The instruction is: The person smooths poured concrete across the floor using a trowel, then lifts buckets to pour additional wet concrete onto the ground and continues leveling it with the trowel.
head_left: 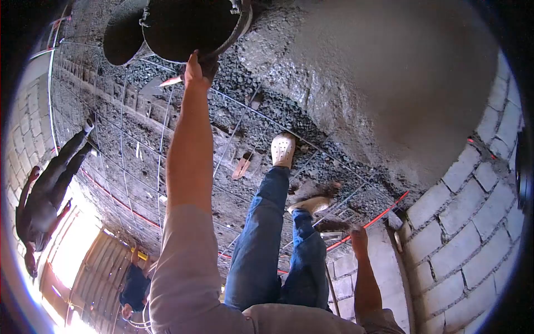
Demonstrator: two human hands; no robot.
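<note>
My left hand (198,71) reaches far forward, closed at the lower rim of a dark bucket (240,34) whose mouth faces me. A second dark bucket (123,32) overlaps it on the left. Just below lies a trowel (169,81) with a reddish handle, on the ground near my left forearm. My right hand (359,236) hangs low at my right side, close to a red line (384,213); its fingers are small and unclear. Wet concrete (317,83) spreads over gravel (250,114) to the right of the bucket.
Steel bars (233,132) form a grid over the ground, around my light clogs (283,149). A reddish block piece (242,166) lies between them. Concrete block walls (461,222) stand at both sides. One person (47,214) is at left, another person (135,284) farther back.
</note>
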